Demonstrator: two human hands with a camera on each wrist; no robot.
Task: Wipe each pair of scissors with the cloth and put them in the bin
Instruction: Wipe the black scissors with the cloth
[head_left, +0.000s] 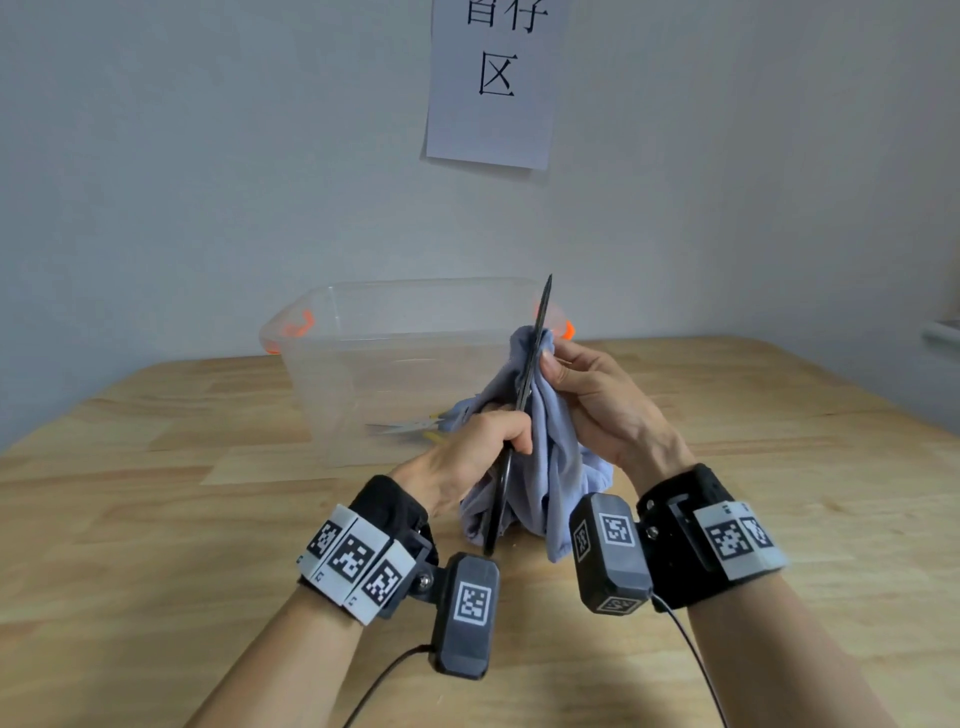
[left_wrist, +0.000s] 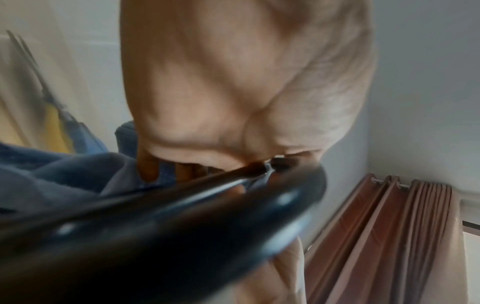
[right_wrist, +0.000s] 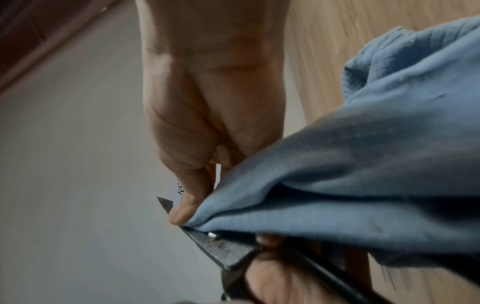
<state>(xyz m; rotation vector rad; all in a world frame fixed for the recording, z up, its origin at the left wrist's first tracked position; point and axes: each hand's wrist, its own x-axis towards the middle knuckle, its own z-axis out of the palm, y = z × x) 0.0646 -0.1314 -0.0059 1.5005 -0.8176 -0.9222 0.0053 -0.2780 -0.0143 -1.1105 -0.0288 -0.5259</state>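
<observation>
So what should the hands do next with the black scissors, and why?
Probably slide the right hand with the blue cloth up toward the blade tip. The left hand holds the black scissors by the handles, and the tip pokes out bare above the cloth, in front of the bin.

The scissors (head_left: 535, 332) are dark, dull metal, speckled and rough near the pivot, with glossy black loops. Around them, the cloth (head_left: 553, 441) is soft, matt blue-grey fabric with a fine woven grid. Behind it, the bin (head_left: 374, 353) is clear, smooth plastic with orange clips. The desk (head_left: 156, 467) is pale, matt wood.
</observation>
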